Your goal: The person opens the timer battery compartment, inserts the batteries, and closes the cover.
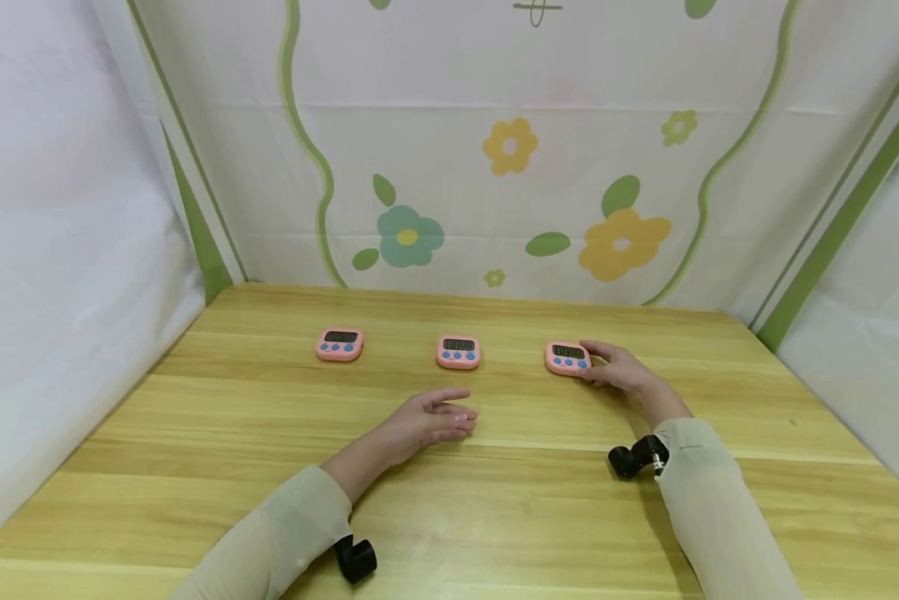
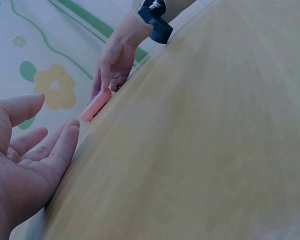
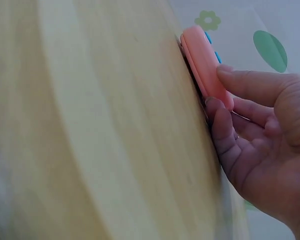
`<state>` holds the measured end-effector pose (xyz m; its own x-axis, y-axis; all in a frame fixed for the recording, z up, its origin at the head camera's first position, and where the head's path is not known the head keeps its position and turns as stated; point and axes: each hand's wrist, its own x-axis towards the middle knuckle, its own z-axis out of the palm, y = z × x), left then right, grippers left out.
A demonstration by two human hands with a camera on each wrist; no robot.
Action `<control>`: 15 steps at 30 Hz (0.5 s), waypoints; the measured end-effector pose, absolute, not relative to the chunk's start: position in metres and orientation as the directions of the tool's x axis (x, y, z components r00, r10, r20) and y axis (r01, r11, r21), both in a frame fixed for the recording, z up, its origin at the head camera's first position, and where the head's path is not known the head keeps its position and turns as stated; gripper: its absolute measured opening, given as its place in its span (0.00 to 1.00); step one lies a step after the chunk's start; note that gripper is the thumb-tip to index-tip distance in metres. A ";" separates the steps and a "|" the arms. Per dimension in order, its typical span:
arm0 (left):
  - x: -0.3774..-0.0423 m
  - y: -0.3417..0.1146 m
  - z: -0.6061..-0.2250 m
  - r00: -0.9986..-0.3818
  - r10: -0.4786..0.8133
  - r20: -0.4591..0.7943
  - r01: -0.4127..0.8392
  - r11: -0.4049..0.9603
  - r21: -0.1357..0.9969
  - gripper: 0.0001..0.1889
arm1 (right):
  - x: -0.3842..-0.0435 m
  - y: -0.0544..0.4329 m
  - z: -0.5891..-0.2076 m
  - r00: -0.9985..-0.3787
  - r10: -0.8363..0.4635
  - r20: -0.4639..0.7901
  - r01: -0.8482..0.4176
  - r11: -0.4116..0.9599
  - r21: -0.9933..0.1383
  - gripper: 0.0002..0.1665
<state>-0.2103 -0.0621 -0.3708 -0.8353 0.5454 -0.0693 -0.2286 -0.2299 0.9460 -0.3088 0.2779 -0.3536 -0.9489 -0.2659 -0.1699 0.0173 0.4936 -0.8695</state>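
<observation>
Three pink digital timers with blue buttons lie in a row across the wooden table. At its right edge, my right hand (image 1: 620,368) pinches the right timer (image 1: 568,358) between thumb and fingers; the right wrist view shows the thumb (image 3: 250,85) on the timer's edge (image 3: 202,65) near its buttons. Digits show on the right timer and on the middle timer (image 1: 458,352), while the left timer (image 1: 340,344) has a dark display. My left hand (image 1: 427,427) holds nothing, its fingers loosely extended over the table, nearer to me than the middle timer.
The wooden table (image 1: 494,517) meets a white curtain (image 1: 449,150) with flower patterns at the back. White cloth hangs along the left side (image 1: 67,250) and the right side (image 1: 876,333). A small black camera (image 1: 639,457) is worn on the right wrist, another (image 1: 356,558) on the left.
</observation>
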 end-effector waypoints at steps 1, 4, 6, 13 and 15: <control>-0.210 -0.062 -0.371 -0.835 0.546 -0.070 -0.229 -0.229 0.946 0.27 | -0.308 0.279 -0.353 -0.948 -0.272 -0.167 0.015 0.486 -0.874 0.42; -0.211 -0.060 -0.371 -0.835 0.545 -0.072 -0.228 -0.225 0.947 0.27 | -0.307 0.281 -0.352 -0.949 -0.266 -0.167 0.036 0.436 -0.899 0.42; -0.211 -0.059 -0.370 -0.835 0.545 -0.072 -0.227 -0.223 0.948 0.27 | -0.306 0.282 -0.352 -0.951 -0.264 -0.158 0.047 0.381 -0.923 0.42; -0.211 -0.062 -0.371 -0.846 0.527 -0.076 -0.226 -0.225 0.948 0.27 | -0.295 0.278 -0.342 -0.970 -0.226 -0.091 -0.008 0.402 -0.916 0.39; -0.211 -0.066 -0.370 -0.859 0.506 -0.078 -0.212 -0.213 0.954 0.26 | -0.289 0.273 -0.335 -0.978 -0.202 -0.055 -0.045 0.462 -0.886 0.38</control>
